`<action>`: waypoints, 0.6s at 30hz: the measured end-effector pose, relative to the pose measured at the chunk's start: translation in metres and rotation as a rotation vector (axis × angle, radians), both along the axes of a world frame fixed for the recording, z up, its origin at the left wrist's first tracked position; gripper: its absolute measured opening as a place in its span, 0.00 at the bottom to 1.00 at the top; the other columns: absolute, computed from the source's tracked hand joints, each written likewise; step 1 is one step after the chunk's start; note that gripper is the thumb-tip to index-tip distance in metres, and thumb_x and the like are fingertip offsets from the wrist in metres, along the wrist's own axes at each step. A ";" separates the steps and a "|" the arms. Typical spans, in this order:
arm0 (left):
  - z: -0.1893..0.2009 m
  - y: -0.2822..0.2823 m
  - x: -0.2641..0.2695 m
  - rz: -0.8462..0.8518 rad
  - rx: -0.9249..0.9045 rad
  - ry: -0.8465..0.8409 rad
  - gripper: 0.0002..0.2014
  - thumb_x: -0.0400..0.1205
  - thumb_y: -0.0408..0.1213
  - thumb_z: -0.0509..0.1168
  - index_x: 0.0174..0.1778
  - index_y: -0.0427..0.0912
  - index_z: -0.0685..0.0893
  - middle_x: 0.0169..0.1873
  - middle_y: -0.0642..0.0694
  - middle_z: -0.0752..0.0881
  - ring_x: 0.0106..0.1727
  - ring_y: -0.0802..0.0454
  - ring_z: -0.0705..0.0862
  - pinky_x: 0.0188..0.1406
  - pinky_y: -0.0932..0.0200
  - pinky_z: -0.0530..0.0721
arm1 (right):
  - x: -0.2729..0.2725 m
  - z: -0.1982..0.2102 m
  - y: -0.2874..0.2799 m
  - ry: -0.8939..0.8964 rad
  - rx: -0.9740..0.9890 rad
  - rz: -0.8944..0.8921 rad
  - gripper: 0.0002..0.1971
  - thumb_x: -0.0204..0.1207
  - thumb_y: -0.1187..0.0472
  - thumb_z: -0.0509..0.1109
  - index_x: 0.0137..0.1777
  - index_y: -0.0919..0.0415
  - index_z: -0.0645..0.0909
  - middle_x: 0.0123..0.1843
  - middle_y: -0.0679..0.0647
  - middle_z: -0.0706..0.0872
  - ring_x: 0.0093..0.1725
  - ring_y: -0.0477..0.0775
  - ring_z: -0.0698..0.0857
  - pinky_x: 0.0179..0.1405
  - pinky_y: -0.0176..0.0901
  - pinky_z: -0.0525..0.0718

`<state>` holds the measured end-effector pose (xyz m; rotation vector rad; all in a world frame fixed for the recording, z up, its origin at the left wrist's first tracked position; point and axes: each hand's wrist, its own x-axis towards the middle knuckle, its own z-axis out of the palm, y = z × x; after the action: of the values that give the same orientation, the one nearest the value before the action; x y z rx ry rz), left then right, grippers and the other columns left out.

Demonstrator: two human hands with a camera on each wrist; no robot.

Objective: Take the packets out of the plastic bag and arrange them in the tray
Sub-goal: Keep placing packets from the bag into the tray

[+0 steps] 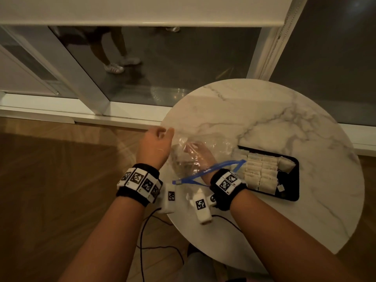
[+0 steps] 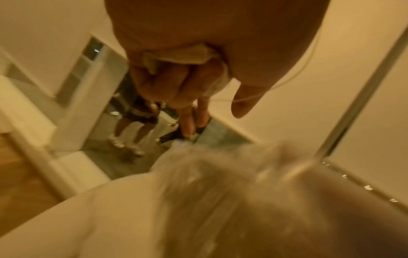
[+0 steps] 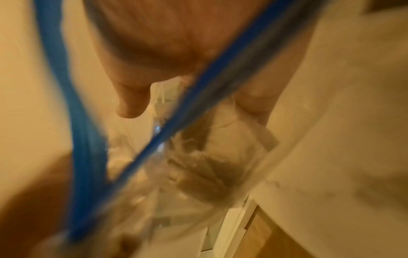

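Observation:
A clear plastic bag point(image 1: 205, 159) with a blue zip rim point(image 1: 207, 171) lies open at the left edge of the round marble table point(image 1: 264, 110). My right hand point(image 1: 198, 154) is inside it, its thumb point(image 3: 132, 104) spread away from the fingers, above blurred packets point(image 3: 198, 167) in the bag. My left hand point(image 1: 156, 145) hovers just left of the bag, and its curled fingers grip a beige packet point(image 2: 176, 56). To the right, the black tray point(image 1: 293, 180) holds several pale packets point(image 1: 258, 171) in rows, one lying askew at its far end.
The table stands against a glass door and a white sill point(image 1: 81, 117), with wooden floor point(image 1: 50, 180) to the left. Black cables point(image 1: 146, 231) hang from my wrists below the table edge. A small tag on a string point(image 1: 281, 187) lies in the tray.

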<state>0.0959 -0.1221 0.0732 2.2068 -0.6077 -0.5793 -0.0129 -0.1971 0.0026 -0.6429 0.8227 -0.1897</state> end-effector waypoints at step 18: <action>-0.042 -0.007 -0.014 -0.127 -0.047 0.419 0.12 0.86 0.44 0.66 0.46 0.43 0.93 0.22 0.49 0.83 0.17 0.60 0.75 0.17 0.68 0.69 | -0.022 0.001 -0.009 -0.272 0.306 -0.207 0.17 0.76 0.62 0.60 0.38 0.64 0.90 0.38 0.61 0.88 0.33 0.59 0.88 0.41 0.47 0.87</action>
<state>0.0819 -0.1294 0.0317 1.9300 -0.5326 -1.0482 -0.0348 -0.2056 0.0038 -0.2358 0.6371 -0.3244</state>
